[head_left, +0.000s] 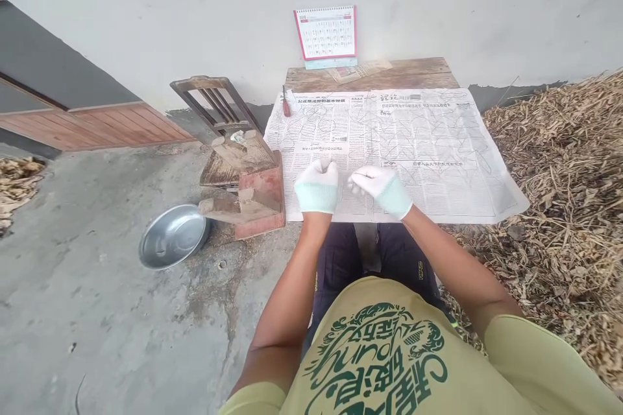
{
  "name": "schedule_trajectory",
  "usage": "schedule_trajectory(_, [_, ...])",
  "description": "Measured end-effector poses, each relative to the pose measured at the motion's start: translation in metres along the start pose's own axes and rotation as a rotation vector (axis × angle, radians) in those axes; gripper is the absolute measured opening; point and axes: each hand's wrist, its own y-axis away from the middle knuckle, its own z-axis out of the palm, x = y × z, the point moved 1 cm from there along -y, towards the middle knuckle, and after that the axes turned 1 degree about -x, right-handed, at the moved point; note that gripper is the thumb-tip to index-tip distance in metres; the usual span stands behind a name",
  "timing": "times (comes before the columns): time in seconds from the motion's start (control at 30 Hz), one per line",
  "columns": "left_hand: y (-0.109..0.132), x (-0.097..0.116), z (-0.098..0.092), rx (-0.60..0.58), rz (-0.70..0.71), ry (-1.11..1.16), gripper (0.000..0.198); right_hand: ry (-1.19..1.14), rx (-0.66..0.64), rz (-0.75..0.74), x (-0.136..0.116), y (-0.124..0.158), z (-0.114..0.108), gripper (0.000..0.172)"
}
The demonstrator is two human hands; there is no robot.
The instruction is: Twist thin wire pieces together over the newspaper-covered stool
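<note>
My left hand [318, 185], in a white knit glove with a pale green cuff, is closed above the near edge of the spread newspaper [423, 191]. Beside it, with a small gap between, my right hand [377, 185] wears the same kind of glove, its fingers pinched together. Anything in either hand is too small or too hidden to name. Thin dark curved lines run over the newspaper's print. A tool with a red handle and a thin dark shaft [286, 107] rests on the paper's upper left corner.
The newspaper covers a wooden table [413, 74] against the wall, where a desk calendar [327, 35] stands. To the left are a wooden chair [209, 87], a rough wooden stand [260, 198] and a metal basin [174, 237]. Dry stalks and leaves [569, 207] are heaped at right.
</note>
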Motion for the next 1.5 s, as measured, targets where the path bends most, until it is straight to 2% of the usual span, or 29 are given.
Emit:
schedule_trajectory(0.17, [-0.006,-0.021,-0.001,-0.225,-0.143,0.483,0.018,-0.185,0.012,0.010,-0.001,0.004,-0.006,0.021])
schedule_trajectory(0.23, [-0.008,-0.029,-0.001,-0.279,-0.177,0.571,0.022,-0.248,-0.001,0.007,0.003,0.004,-0.005,0.019])
schedule_trajectory(0.37, [-0.006,-0.039,-0.003,-0.372,-0.165,0.531,0.030,-0.251,0.015,0.008,0.006,0.009,-0.002,0.016])
schedule_trajectory(0.53, [0.004,-0.037,-0.013,-0.522,-0.057,0.473,0.037,-0.168,0.022,0.031,0.002,0.015,-0.003,0.017])
schedule_trajectory(0.73, [0.009,-0.038,-0.015,-0.402,-0.020,0.357,0.043,-0.249,0.007,0.047,0.003,0.017,0.002,0.019])
schedule_trajectory(0.87, [0.012,-0.038,-0.018,-0.250,0.156,-0.007,0.027,-0.254,-0.022,0.033,0.005,0.020,0.004,0.020])
schedule_trajectory(0.93, [0.014,-0.036,-0.021,-0.237,0.246,-0.166,0.024,-0.255,-0.018,0.021,0.007,0.022,0.005,0.019])
schedule_trajectory(1.0, [0.017,-0.037,-0.023,-0.226,0.260,-0.226,0.026,-0.276,-0.017,0.012,0.010,0.023,0.006,0.018])
schedule_trajectory(1.07, [0.018,-0.039,-0.024,-0.166,0.211,-0.194,0.032,-0.311,-0.014,-0.004,0.013,0.026,0.007,0.017])
schedule_trajectory(1.17, [0.019,-0.044,-0.022,-0.099,0.092,0.057,0.043,-0.375,-0.003,-0.031,0.013,0.033,0.007,0.016])
schedule_trajectory(1.27, [0.018,-0.045,-0.019,-0.124,-0.026,0.482,0.050,-0.393,0.001,-0.077,0.010,0.042,0.006,0.018])
schedule_trajectory(1.4, [0.013,-0.039,-0.019,-0.215,-0.208,1.037,0.033,-0.412,0.064,-0.158,0.011,0.049,0.007,0.020])
schedule_trajectory(1.5, [0.011,-0.031,-0.018,-0.275,-0.269,1.253,0.018,-0.469,0.064,-0.164,0.017,0.048,0.009,0.021])
